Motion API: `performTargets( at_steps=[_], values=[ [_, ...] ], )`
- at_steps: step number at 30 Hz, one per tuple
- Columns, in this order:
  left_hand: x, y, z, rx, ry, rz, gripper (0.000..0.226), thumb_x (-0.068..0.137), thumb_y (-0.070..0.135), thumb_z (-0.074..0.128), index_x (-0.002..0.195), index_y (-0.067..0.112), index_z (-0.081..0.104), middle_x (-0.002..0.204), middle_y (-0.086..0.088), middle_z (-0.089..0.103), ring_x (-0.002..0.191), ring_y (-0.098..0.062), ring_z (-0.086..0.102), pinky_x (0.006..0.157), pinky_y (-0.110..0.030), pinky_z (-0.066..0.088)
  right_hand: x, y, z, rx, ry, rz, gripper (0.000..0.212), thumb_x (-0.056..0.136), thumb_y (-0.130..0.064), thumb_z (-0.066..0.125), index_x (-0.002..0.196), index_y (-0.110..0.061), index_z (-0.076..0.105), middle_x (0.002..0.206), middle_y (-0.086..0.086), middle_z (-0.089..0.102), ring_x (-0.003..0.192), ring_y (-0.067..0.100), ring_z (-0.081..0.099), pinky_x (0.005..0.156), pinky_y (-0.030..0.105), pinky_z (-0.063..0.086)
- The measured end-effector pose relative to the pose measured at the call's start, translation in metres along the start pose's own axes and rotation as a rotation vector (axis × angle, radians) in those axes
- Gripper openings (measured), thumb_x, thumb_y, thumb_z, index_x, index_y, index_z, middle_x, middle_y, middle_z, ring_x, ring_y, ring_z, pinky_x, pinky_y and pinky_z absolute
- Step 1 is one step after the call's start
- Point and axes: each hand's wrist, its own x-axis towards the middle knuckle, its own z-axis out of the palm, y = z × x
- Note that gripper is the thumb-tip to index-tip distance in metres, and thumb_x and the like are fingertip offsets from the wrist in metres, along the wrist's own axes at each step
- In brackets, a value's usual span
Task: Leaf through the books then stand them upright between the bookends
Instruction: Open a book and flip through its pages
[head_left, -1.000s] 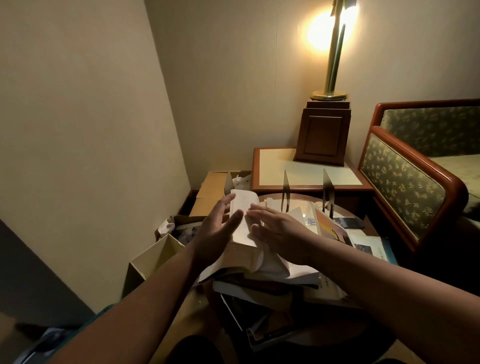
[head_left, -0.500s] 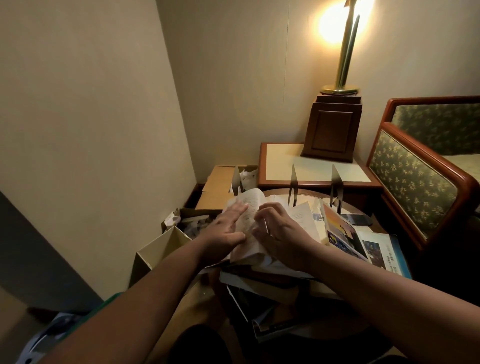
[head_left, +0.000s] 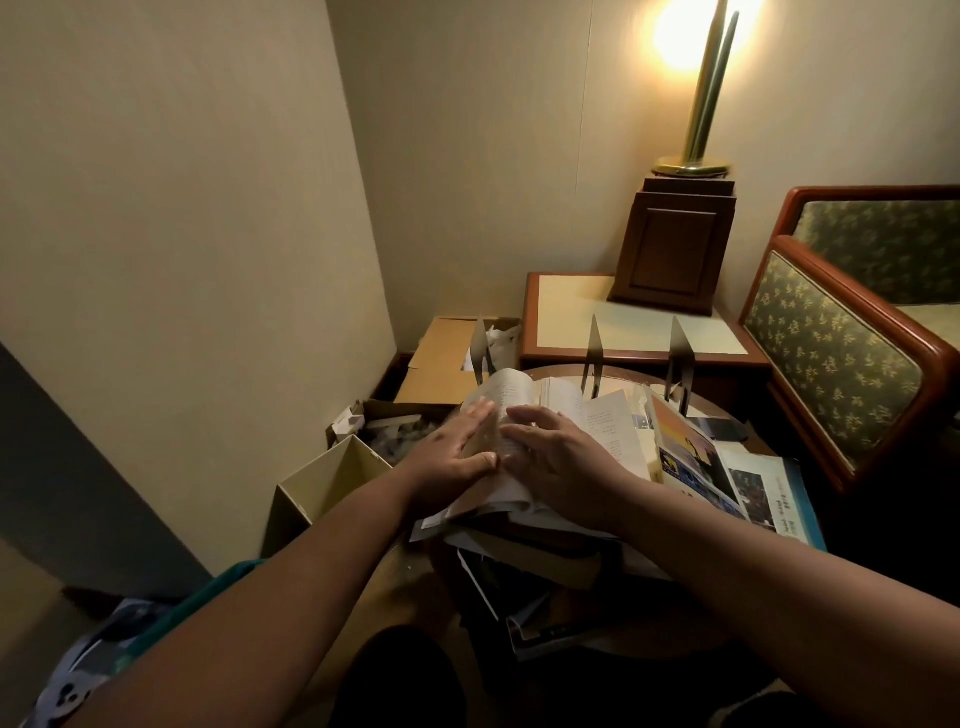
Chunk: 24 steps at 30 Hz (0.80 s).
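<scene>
An open paperback (head_left: 506, 395) lies on top of a messy pile of books (head_left: 545, 551) on a round dark table (head_left: 737, 447). My left hand (head_left: 452, 457) lies flat on its left pages, fingers spread. My right hand (head_left: 561, 457) rests on the right side, fingers over the blurred turning pages. Three thin dark metal bookends stand upright at the table's far edge: one at the left (head_left: 480, 348), one in the middle (head_left: 594, 358), one at the right (head_left: 678, 364). Nothing stands between them. A colourful picture book (head_left: 691, 457) lies open to the right.
A side table (head_left: 571, 312) with a wooden lamp base (head_left: 670, 249) and brass lamp (head_left: 698, 104) stands behind. An upholstered bench (head_left: 841, 353) is at the right. Cardboard boxes (head_left: 441, 358) and a cream box (head_left: 332, 483) sit on the floor by the left wall.
The book has dropped from tilted up to lying flatter on the pile. Both hands have moved down onto its pages, and pages have flipped over to the right.
</scene>
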Motion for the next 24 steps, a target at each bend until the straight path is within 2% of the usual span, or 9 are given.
performTargets(
  at_steps=[5,8,10,13,16,18,22,24],
  values=[
    [0.005,0.014,0.007,-0.009,-0.05,-0.013,0.078,0.083,0.042,0.035,0.155,0.028,0.007,0.163,0.01,0.002,0.149,-0.01,0.003,0.121,-0.04,0.013,0.0,-0.001,0.003,-0.017,0.005,0.066,0.052,0.103,-0.044,0.039,0.149,-0.022,0.036,0.16,-0.003,0.025,0.146,0.022,0.024,0.12,0.046,0.023],
    [0.008,0.011,0.011,-0.109,-0.075,-0.125,0.067,0.092,0.034,0.035,0.154,0.033,0.01,0.162,0.009,0.008,0.146,-0.019,0.018,0.118,-0.042,0.021,-0.003,0.0,-0.004,-0.035,-0.037,0.125,0.055,0.103,-0.044,0.039,0.152,-0.019,0.031,0.162,-0.002,0.02,0.149,0.021,0.015,0.121,0.041,0.018],
    [0.008,0.006,0.012,-0.128,-0.059,-0.151,0.062,0.094,0.042,0.034,0.152,0.039,0.013,0.161,0.011,0.013,0.142,-0.021,0.027,0.113,-0.041,0.028,-0.003,0.0,-0.014,-0.131,-0.097,0.091,0.052,0.102,-0.041,0.043,0.15,-0.021,0.036,0.162,-0.002,0.024,0.15,0.019,0.012,0.12,0.04,0.017],
    [0.007,0.004,0.015,-0.062,-0.045,-0.132,0.067,0.094,0.056,0.032,0.154,0.033,0.014,0.161,0.006,0.017,0.142,-0.022,0.028,0.111,-0.041,0.028,-0.002,-0.002,-0.032,-0.243,-0.178,0.069,0.043,0.102,-0.037,0.046,0.143,-0.025,0.046,0.158,-0.001,0.033,0.15,0.02,0.014,0.118,0.043,0.024],
    [0.007,0.01,0.01,-0.044,-0.034,-0.112,0.083,0.08,0.056,0.041,0.154,0.024,0.019,0.157,-0.002,0.027,0.137,-0.023,0.035,0.11,-0.041,0.034,-0.004,-0.005,-0.053,-0.24,-0.204,0.12,0.042,0.101,-0.031,0.049,0.142,-0.025,0.049,0.158,-0.002,0.032,0.148,0.021,0.023,0.114,0.041,0.034],
    [0.007,0.013,0.006,-0.052,-0.021,-0.093,0.087,0.075,0.055,0.045,0.153,0.027,0.02,0.154,-0.002,0.029,0.132,-0.023,0.039,0.107,-0.044,0.041,-0.006,-0.004,-0.063,-0.212,-0.194,0.154,0.043,0.099,-0.026,0.052,0.142,-0.025,0.05,0.158,-0.004,0.031,0.143,0.022,0.031,0.108,0.036,0.042],
    [0.012,0.019,0.003,0.183,0.011,-0.039,0.085,0.076,0.053,0.033,0.154,0.021,0.02,0.162,0.001,0.011,0.149,-0.021,0.006,0.119,-0.051,0.015,-0.013,0.002,-0.075,-0.179,-0.209,0.203,0.047,0.094,-0.016,0.057,0.14,-0.025,0.052,0.158,-0.006,0.031,0.142,0.023,0.034,0.103,0.032,0.045],
    [0.013,0.023,0.003,0.237,0.012,-0.019,0.086,0.08,0.061,0.031,0.153,0.017,0.023,0.162,0.001,0.012,0.149,-0.019,0.006,0.119,-0.05,0.015,-0.017,0.006,-0.078,-0.151,-0.204,0.215,0.049,0.092,-0.012,0.059,0.139,-0.025,0.053,0.156,-0.006,0.035,0.141,0.023,0.037,0.095,0.029,0.05]
  ],
)
